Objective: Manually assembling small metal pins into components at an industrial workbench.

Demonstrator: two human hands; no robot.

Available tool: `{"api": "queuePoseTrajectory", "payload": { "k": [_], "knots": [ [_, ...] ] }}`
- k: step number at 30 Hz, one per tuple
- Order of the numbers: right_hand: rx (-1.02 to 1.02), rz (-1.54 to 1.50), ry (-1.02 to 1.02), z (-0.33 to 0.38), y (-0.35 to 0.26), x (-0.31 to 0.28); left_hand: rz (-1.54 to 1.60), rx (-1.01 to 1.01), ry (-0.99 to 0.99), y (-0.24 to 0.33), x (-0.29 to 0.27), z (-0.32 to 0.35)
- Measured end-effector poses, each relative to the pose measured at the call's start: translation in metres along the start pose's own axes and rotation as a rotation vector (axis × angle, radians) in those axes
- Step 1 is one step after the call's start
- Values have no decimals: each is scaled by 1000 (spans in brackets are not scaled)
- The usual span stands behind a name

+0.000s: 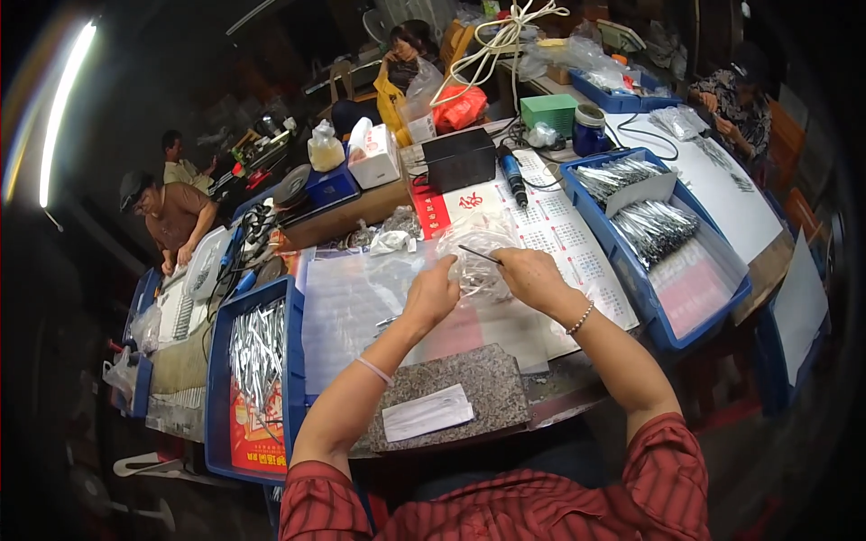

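My right hand [538,278] pinches a thin dark rod [478,254] by its right end, above the middle of the bench. Close to the rod's other end is my left hand [431,296], its fingers curled together; whatever they hold is hidden. Beneath both hands lies a crumpled clear plastic bag [478,233], on a paper calendar [577,257] and plastic sheeting [347,293]. A few small metal pieces [386,322] rest beside my left wrist. Nearest me, a speckled stone slab [492,383] carries a folded white strip [427,413].
Blue trays with slim metal parts stand left [290,397] and right [663,334]. Behind the bag are a black box [460,160], a blue-black power screwdriver [512,176], a tissue box [374,160] and a hanging white cable [505,41]. Other people sit at surrounding tables.
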State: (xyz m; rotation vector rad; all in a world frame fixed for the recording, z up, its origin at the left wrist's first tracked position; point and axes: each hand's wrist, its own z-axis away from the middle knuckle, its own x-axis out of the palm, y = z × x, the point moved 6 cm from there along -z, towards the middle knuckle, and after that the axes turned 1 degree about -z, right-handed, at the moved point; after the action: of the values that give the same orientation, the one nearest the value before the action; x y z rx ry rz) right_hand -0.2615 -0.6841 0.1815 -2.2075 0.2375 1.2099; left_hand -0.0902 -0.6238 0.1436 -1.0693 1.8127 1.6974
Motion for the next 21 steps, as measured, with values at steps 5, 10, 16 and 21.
{"api": "queuePoseTrajectory", "payload": {
  "k": [5, 10, 16, 21],
  "knots": [
    [79, -78, 21, -1, 0, -6, -12, -14, -12, -4, -2, -2],
    [57, -509, 179, 38, -33, -49, 77, 40, 2, 2, -40, 28],
    [253, -745, -147, 147, -65, -52, -144, -70, 47, -83, -57, 76],
    [385, -866, -167, 216, -75, -27, -197, -165, 66, -109, -53, 74]
  ]
}}
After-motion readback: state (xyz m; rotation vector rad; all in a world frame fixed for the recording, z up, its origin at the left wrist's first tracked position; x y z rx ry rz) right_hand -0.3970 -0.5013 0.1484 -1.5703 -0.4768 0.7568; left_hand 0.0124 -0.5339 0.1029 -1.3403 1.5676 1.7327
